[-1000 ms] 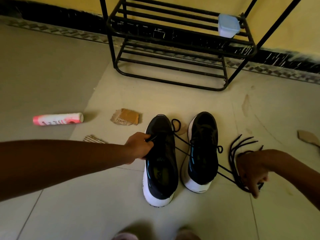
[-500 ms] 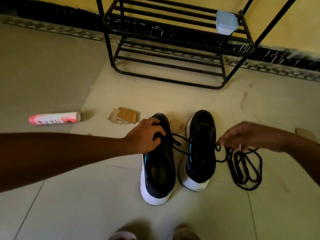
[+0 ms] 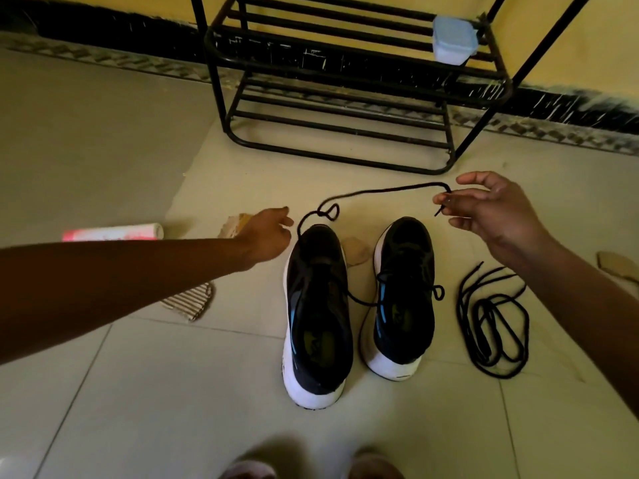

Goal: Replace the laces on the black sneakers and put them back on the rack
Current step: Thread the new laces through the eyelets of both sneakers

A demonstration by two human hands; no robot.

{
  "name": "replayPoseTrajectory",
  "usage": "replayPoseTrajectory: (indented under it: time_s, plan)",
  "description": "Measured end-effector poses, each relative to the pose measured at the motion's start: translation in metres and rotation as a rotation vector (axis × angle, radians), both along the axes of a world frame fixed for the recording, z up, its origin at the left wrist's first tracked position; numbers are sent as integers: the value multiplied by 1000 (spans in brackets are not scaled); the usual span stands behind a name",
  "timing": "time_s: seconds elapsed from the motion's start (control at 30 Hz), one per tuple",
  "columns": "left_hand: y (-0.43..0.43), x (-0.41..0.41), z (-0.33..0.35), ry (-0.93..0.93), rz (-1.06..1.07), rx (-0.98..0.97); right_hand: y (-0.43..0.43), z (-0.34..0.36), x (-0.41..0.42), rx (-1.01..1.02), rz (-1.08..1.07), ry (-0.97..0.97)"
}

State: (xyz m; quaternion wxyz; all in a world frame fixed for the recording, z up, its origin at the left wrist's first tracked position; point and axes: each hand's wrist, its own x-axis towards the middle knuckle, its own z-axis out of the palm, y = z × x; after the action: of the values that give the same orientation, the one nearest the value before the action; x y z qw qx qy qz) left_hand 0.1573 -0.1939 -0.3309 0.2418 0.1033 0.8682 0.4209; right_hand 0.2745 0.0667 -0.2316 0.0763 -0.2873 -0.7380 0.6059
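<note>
The left sneaker [image 3: 318, 305] and right sneaker [image 3: 404, 292] stand side by side on the floor [image 3: 173, 392], toes toward the rack [image 3: 345, 157] at 12 o'clock. The right hand [image 3: 494, 216] has its grip pinching the end of a lace [image 3: 380, 191] that trails from the left sneaker's toe. The left hand [image 3: 268, 236], grip loosely spread, hovers at that toe's 9 o'clock. The spare laces [image 3: 491, 319] lie coiled at the pair's 3 o'clock.

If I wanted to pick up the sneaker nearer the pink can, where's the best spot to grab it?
Probably the heel collar of that sneaker, coming from above on the person's side. It stands upright with the heel nearest and the opening facing up, so fingers can hook inside.
</note>
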Motion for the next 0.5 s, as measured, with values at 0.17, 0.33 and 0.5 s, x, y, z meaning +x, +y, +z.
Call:
replayPoseTrajectory:
  time_s: [0.17,0.33,0.5]
  plan:
    - [-14,-8,-3,292,-138,-145,15,4,3,43,-180,76]
    - [-1,30,13,586,-654,-72,27,0,14,20,-181,12]
    - [14,42,9,743,-836,-234,0,-21,14,-173,-63,-31]
